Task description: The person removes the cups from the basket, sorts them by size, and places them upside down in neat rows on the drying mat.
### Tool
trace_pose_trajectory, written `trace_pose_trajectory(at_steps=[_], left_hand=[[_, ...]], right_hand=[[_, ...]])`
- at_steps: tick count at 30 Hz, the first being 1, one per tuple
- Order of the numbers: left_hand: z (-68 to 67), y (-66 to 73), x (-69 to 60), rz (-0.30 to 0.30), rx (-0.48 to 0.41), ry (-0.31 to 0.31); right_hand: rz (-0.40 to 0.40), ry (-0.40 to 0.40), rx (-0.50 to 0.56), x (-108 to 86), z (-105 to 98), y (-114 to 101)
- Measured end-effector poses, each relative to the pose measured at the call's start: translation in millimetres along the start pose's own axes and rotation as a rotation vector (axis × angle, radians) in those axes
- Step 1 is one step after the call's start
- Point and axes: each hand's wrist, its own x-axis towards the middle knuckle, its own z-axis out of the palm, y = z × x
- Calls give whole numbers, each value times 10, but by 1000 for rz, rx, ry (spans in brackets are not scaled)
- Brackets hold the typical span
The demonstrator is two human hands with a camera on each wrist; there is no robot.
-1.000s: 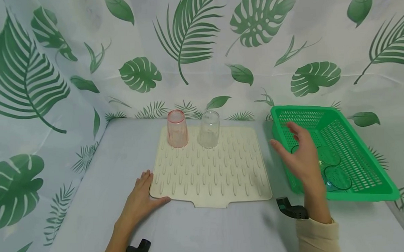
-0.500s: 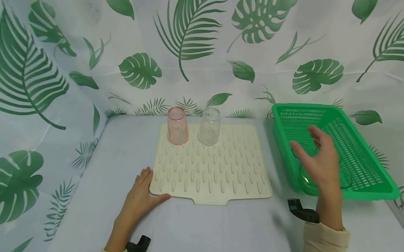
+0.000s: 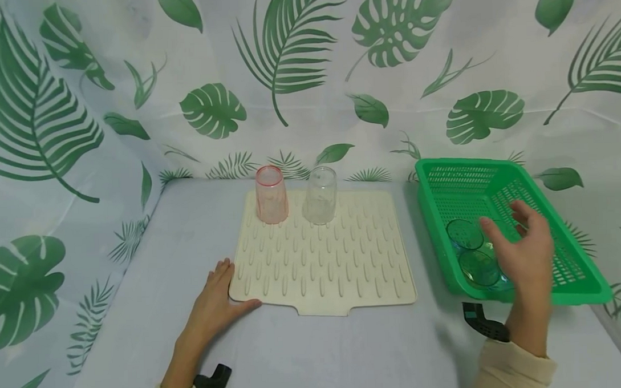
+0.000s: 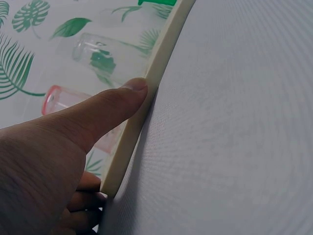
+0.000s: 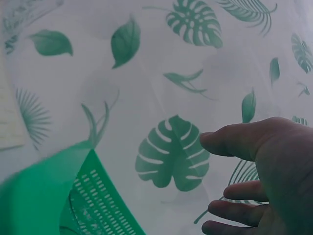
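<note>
My left hand [image 3: 207, 318] rests at the near left corner of a cream ridged drying mat [image 3: 320, 262]. Its thumb touches the mat's front edge and the fingers lie along the left side; the left wrist view shows the thumb [image 4: 117, 105] against that edge. My right hand [image 3: 527, 249] hovers over a green perforated basket [image 3: 434, 235], holding nothing, with thumb and fingers spread apart. Below it in the basket are drinking glasses, among them one at the left [image 3: 465, 234] and a nearer one [image 3: 479, 268]. Others are partly hidden by the hand.
A pink-tinted glass [image 3: 272, 196] and a clear glass [image 3: 321, 196] stand side by side on the mat's back left part. Behind the table [image 3: 296, 360] hangs a white leaf-print cloth [image 3: 318, 119]. The basket's raised walls border the right side.
My right hand has moved rightward over the basket, from its left part toward its right, uncovering the left glasses. The left hand, the mat and its two glasses keep their places.
</note>
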Motion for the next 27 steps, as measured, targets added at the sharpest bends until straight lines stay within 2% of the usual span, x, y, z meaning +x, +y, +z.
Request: trace_pose_trajectory(at_steps=[4,12,21,27], left_hand=[[-6,8,4,-6,2,-7],[-14,14,-7,-2,-1,-3],[-5,15,1,-11,-2,-2],[1,8,8,-14,5,2]], right_hand=[[25,23,-13,26,-55,66],[66,12,-105,45,-133,203],[69,-79,-209,146,-175,412],[26,-147,-276,260,-213,549]])
